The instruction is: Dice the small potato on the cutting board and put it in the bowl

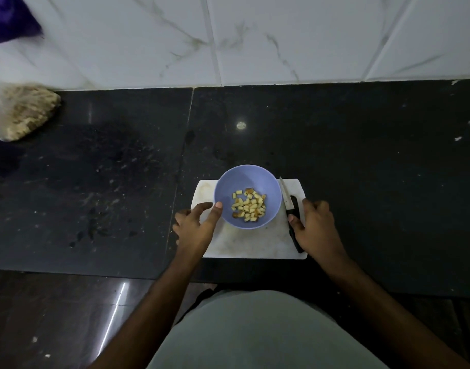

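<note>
The picture is dim and slightly grainy. A small round glare spot sits on the dark counter point(335, 145) behind the bowl point(247, 197), and a bright streak reflects off the floor at lower left. The bag point(23, 113) at the counter's far left corner is motion-blurred. Wide-angle distortion bends the wall-tile lines toward the edges.

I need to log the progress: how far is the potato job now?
Nearly finished, it seems. Done: the diced potato lies in the bowl, and the cutting board shows no pieces. In hand: the left hand touches the bowl's rim; the right hand rests on the knife. Left: apparently nothing.
</note>
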The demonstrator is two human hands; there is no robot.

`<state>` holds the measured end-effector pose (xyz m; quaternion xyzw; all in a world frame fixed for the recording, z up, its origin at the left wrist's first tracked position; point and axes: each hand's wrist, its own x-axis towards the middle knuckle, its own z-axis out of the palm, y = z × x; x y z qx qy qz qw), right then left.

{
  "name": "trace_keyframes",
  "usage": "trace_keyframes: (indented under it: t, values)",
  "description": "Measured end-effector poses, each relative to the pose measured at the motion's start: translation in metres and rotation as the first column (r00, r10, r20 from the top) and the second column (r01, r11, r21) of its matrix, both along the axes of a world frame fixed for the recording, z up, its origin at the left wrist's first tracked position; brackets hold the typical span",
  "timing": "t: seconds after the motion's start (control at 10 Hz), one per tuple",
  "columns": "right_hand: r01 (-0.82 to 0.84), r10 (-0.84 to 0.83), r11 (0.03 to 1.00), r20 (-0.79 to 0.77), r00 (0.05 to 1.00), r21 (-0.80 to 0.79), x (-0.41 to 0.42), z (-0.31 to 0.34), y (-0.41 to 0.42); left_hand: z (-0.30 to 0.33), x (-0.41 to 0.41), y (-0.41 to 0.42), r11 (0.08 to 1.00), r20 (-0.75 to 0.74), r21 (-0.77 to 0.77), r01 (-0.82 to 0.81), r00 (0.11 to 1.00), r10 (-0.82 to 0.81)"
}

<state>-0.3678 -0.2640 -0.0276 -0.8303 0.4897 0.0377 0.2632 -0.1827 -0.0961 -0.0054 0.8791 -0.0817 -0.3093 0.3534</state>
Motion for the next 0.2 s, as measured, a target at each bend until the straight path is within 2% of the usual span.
trace_keyframes:
  t: [0.1,0.2]
  values:
    - [0.0,0.0,1.0,0.003,1.0,-0.01,0.0011,0.0016,-0.0002,0.0043,0.0001,-0.002,1.0,0.034,-0.01,-0.005,0.999,0.005]
    - [-0.007,0.01,0.996,0.029,1.0,-0.093,0.0082,0.0109,-0.0021,0.0102,0.003,-0.0076,0.999,0.136,-0.04,0.023,0.991,-0.018]
